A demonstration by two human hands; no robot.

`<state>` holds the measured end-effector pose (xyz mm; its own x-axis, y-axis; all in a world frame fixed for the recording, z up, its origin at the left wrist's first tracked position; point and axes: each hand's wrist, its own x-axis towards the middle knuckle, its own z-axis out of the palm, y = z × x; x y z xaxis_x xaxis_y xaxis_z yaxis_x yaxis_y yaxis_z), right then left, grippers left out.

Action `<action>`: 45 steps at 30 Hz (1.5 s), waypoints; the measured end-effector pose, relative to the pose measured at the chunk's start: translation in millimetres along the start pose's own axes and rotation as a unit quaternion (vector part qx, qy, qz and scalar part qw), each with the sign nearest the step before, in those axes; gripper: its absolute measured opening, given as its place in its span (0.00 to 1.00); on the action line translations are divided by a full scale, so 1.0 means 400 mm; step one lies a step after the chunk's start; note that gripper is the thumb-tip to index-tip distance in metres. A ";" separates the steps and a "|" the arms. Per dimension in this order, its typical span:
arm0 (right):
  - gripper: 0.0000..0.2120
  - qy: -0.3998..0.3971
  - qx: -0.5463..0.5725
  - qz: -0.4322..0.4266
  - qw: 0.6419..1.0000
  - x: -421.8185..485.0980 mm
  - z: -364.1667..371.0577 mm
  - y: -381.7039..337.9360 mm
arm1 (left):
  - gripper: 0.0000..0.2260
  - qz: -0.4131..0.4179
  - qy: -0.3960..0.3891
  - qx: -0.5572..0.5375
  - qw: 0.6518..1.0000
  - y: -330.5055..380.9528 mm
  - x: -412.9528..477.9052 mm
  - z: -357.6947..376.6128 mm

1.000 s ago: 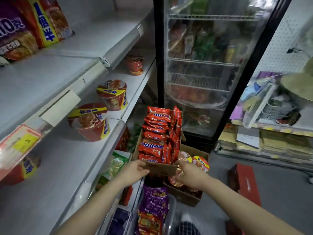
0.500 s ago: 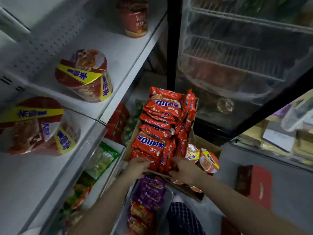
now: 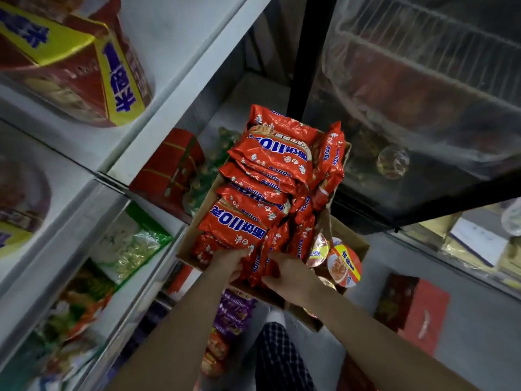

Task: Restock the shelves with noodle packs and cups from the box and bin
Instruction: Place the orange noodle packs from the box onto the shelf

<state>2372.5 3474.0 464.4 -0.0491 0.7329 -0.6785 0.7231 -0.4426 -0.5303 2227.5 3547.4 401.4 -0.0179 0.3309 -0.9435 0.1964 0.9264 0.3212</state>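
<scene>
1. Left hand (image 3: 229,263), right hand (image 3: 291,276): both pinch upright red foil noodle packs (image 3: 265,193) at the near edge of the brown cardboard box (image 3: 342,153).
2. Box sits close between white metal shelves (image 3: 180,80) and the glass-door cooler (image 3: 423,108).
3. Round foil-lidded noodle cups (image 3: 344,263): partly hidden behind the right hand.
4. Purple packs (image 3: 234,311) below: blurred.

white metal shelves (image 3: 180,88) run down the left. a red and yellow noodle cup (image 3: 84,66) sits on the upper shelf, another cup (image 3: 19,204) on the near left one. lower shelves hold a green bag (image 3: 132,244) and red packs (image 3: 172,167). a red box (image 3: 417,309) lies on the grey floor (image 3: 479,320), right.
</scene>
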 end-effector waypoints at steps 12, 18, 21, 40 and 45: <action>0.15 0.017 0.020 -0.013 1.000 -0.033 -0.014 0.017 | 0.09 0.010 0.024 -0.098 0.995 0.026 0.031 0.031; 0.15 0.032 0.042 -0.009 0.999 -0.079 -0.053 0.016 | 0.03 0.066 0.075 -0.107 0.989 0.053 -0.037 0.022; 0.18 0.025 0.041 -0.006 0.999 -0.108 -0.083 0.002 | 0.06 0.094 0.074 -0.131 0.984 0.070 -0.108 -0.022; 0.44 -0.129 0.032 -0.186 0.974 -0.375 -0.060 -0.362 | 0.21 0.257 -0.068 0.003 0.964 -0.114 -0.777 -0.438; 0.35 -0.195 0.011 -0.217 0.957 -0.514 0.122 -0.456 | 0.18 0.312 -0.044 -0.048 0.948 -0.356 -0.927 -0.581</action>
<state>2217.2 3379.0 675.8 -0.5972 0.6033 -0.5285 0.5625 -0.1548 -0.8122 1978.4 3334.6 724.6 0.1554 0.8079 -0.5685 0.0515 0.5681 0.8214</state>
